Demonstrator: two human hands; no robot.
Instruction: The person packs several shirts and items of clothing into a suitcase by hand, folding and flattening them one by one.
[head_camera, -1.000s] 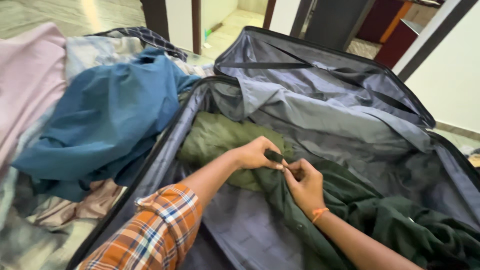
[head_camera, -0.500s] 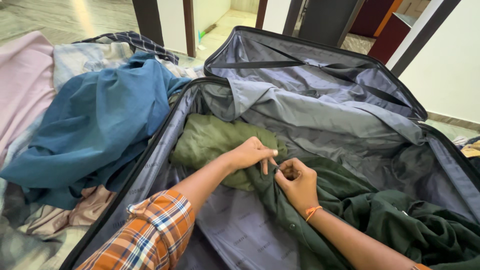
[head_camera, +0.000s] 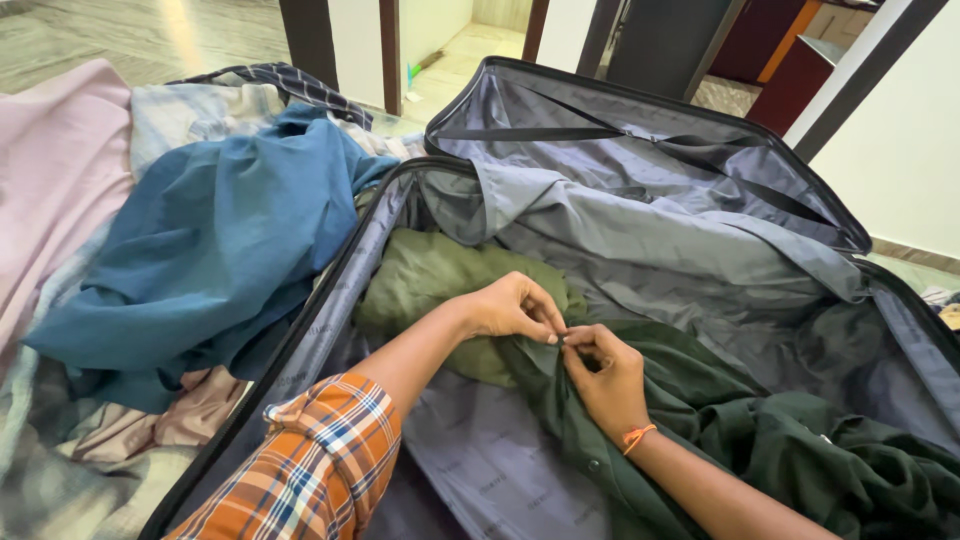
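Left hand: the left hand (head_camera: 510, 308) comes in over the suitcase, fingertips pinched together on the front edge of the dark green shirt (head_camera: 720, 420), right where the 2 hands meet.
Right hand: the right hand (head_camera: 605, 375) faces it, thumb and fingers clamped on the same strip of cloth; an orange wristband (head_camera: 636, 437) sits on that wrist.
Dark green shirt: it lies inside the open suitcase (head_camera: 330, 300), spread from the middle toward the lower right, a small button (head_camera: 594, 465) showing on its front below the hands.
Change: compared with 1 second ago the hands sit tighter together, fingertips now touching at 1 point on the shirt front; the left hand has turned inward from the folded cloth toward the right.
What that means: I read this as fine work on the shirt's closing edge, likely at a button, though the exact spot is hidden under the fingers.
Olive cloth: a folded olive green cloth (head_camera: 430, 275) lies just behind the left hand, in the near-left part of the case.
Lining: a loose grey lining (head_camera: 640, 235) drapes across the back of the case.
Outside the case: a blue garment (head_camera: 200, 250) is heaped to the left, with a pink cloth (head_camera: 50, 170) beyond it.
Sleeve: an orange checked sleeve (head_camera: 310, 465) covers the left upper arm.
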